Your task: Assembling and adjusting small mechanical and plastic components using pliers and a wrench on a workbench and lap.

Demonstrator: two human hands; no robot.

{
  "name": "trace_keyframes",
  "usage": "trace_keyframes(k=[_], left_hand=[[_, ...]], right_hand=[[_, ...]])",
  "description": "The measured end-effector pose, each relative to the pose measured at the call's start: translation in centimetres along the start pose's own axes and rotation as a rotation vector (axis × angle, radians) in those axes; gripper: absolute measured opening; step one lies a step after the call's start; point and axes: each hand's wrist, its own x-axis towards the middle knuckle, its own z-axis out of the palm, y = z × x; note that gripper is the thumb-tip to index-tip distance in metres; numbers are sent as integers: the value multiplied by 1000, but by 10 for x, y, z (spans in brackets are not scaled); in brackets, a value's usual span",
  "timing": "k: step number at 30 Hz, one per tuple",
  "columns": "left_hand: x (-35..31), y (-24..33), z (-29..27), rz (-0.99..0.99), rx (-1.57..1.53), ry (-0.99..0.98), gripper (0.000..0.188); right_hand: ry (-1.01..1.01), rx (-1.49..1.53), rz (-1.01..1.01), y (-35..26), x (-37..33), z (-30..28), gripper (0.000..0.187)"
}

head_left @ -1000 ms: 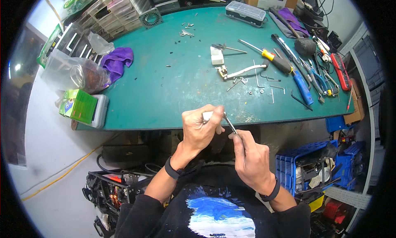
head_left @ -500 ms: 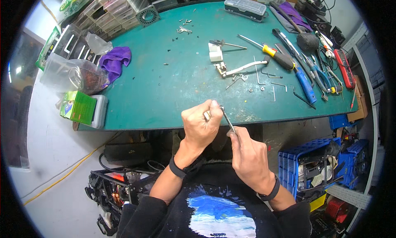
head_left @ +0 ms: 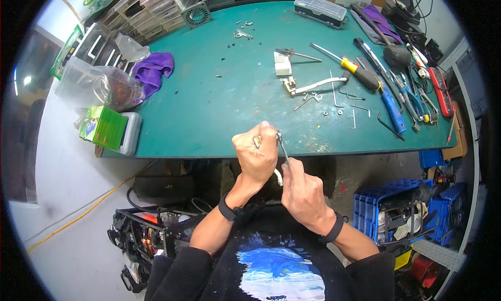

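Note:
Over the table's front edge, my left hand is closed around a white lever-like part; its curved end shows below the palm, and most of it is hidden by the fingers. My right hand pinches a slim metal wrench. The wrench's head meets the held part beside my left thumb; how it sits there is too small to tell. Farther off on the table lies a similar white lever, near a white block.
The green table bears hex keys, a yellow-and-black screwdriver, a rubber mallet, a blue-handled tool and small metal parts. A green box stands left. Blue crates sit below at right.
My right hand and the wrench have swung a little left and toward me, making the wrench steeper. The white curved end now shows below my left hand. The view has shifted slightly.

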Motion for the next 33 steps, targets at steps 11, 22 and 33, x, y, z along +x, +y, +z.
trace_keyframes(k=[11, 22, 33], left_hand=[[7, 17, -6, -134, -141, -231, 43], [-4, 37, -29, -499, -579, -796, 61], [-3, 41, -39, -665, -514, -981, 59]], right_hand=[[109, 66, 117, 1, 0, 3, 16], [9, 685, 438, 6, 17, -72, 24], [-218, 870, 571, 11, 31, -57, 19]])
